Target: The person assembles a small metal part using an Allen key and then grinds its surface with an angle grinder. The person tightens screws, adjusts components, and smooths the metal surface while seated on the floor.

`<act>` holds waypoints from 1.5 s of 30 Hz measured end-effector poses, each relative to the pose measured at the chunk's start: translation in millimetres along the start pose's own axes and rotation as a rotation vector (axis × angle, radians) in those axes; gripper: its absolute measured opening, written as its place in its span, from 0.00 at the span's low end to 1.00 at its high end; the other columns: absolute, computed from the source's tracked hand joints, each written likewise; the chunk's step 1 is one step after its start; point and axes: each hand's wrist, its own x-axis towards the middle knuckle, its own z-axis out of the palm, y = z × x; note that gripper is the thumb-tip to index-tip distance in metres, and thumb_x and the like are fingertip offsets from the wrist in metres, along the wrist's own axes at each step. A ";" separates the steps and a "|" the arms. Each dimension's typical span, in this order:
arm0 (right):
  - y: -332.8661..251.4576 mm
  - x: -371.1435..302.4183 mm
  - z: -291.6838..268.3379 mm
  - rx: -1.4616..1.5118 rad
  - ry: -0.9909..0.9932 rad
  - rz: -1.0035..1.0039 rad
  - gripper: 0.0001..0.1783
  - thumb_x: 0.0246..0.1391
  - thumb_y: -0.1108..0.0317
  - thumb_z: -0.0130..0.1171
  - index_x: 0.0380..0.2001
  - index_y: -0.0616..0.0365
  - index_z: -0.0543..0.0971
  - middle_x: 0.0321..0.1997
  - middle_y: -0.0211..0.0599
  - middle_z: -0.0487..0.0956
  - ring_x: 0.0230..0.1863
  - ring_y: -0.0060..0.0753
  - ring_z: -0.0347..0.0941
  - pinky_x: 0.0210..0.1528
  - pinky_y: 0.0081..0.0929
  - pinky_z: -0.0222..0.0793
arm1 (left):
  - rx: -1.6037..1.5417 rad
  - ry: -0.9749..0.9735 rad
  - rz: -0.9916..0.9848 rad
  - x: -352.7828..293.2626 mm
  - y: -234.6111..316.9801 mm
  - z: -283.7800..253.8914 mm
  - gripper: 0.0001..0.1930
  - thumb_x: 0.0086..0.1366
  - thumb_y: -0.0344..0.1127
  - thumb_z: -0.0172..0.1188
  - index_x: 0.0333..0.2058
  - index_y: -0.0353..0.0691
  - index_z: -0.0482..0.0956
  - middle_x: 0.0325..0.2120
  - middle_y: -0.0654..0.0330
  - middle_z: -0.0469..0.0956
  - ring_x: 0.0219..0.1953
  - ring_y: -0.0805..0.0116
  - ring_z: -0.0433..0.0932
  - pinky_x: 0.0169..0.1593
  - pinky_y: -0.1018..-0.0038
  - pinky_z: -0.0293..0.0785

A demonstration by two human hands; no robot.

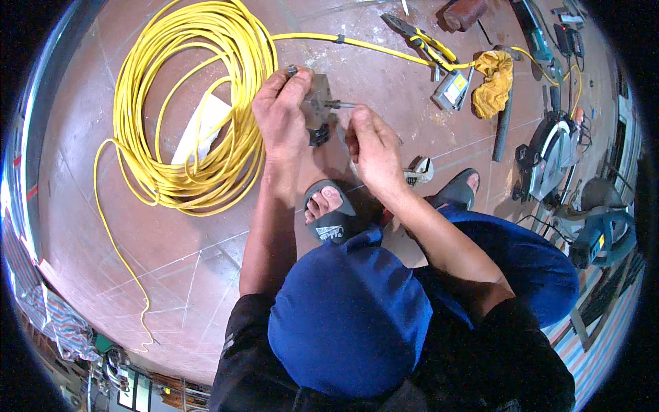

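My left hand (283, 117) is closed around a small dark grey, block-like metal part (317, 99), held up above the floor. A black piece (318, 135) shows at the lower end of that part; I cannot tell what it is. From the right, my right hand (374, 145) pinches a thin metal rod (343, 105) whose tip meets the side of the part. The rod's other end is hidden in my fingers, so its exact kind cannot be made out. An adjustable wrench (419, 170) lies on the floor beyond my right wrist, near my foot.
A large coil of yellow hose (137, 103) lies at the left, around a white sheet (199, 134). Pliers (420, 40), a small box (451, 90), a yellow cloth (493, 82) and a dark bar (503, 130) lie ahead right. Power tools, including a circular saw (549, 158), line the right.
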 end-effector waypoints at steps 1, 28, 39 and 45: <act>3.5 -3.3 -2.5 -0.001 0.030 -0.008 0.29 0.73 0.42 0.47 0.28 0.55 0.75 0.24 0.21 0.68 0.24 0.16 0.60 0.26 0.22 0.56 | -0.075 0.000 -0.008 -1.4 -2.3 2.8 0.07 0.64 0.32 0.63 0.34 0.34 0.84 0.28 0.65 0.78 0.32 0.76 0.73 0.38 0.80 0.67; 52.0 7.3 -38.4 -0.423 -0.225 0.131 0.31 0.75 0.45 0.41 0.42 0.65 0.80 0.32 0.55 0.80 0.36 0.55 0.76 0.44 0.45 0.70 | 0.149 -0.119 -0.026 -13.7 -19.6 -54.0 0.10 0.64 0.37 0.69 0.37 0.40 0.77 0.27 0.68 0.75 0.30 0.78 0.73 0.33 0.77 0.69; 75.9 -21.6 -23.5 -0.578 -0.226 -0.032 0.33 0.75 0.43 0.40 0.36 0.66 0.75 0.27 0.45 0.73 0.32 0.37 0.68 0.41 0.38 0.67 | 0.146 0.027 0.071 -46.2 -46.9 -87.7 0.07 0.65 0.30 0.68 0.33 0.35 0.79 0.32 0.61 0.82 0.35 0.75 0.77 0.42 0.77 0.74; 86.4 -36.5 -16.6 -0.569 -0.297 0.090 0.35 0.75 0.40 0.38 0.33 0.65 0.73 0.27 0.38 0.69 0.33 0.38 0.65 0.39 0.38 0.64 | 0.262 0.263 0.122 -76.3 -68.6 -99.4 0.06 0.64 0.29 0.68 0.32 0.34 0.79 0.30 0.63 0.82 0.33 0.78 0.75 0.40 0.79 0.73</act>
